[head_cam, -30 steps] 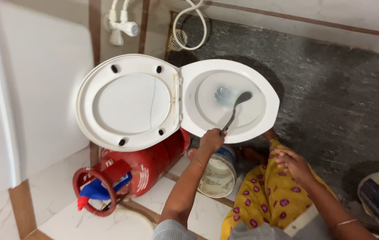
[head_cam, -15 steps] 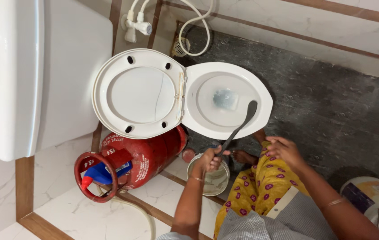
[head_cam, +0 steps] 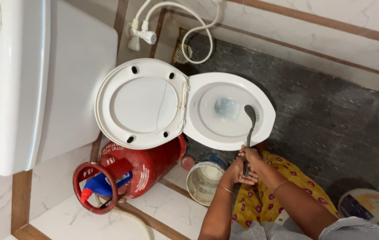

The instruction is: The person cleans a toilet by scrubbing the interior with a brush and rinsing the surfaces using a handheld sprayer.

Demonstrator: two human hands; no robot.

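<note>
Hands together: the left hand (head_cam: 238, 171) and right hand (head_cam: 252, 156) both clamp the lower end of 1 long dark-handled toilet brush (head_cam: 249, 129), right just above left. From that grip the handle runs up over the near rim of 1 white oval toilet bowl (head_cam: 207, 131), its dark head resting inside, beside the patch of water. Left of the bowl the white seat and lid (head_cam: 140, 104) stand open. Just left of the hands sits 1 round white bucket (head_cam: 202, 182); farther left lies 1 red gas cylinder (head_cam: 140, 166). Down to the right, 1 more white bucket (head_cam: 369, 206) stands on the dark floor.
</note>
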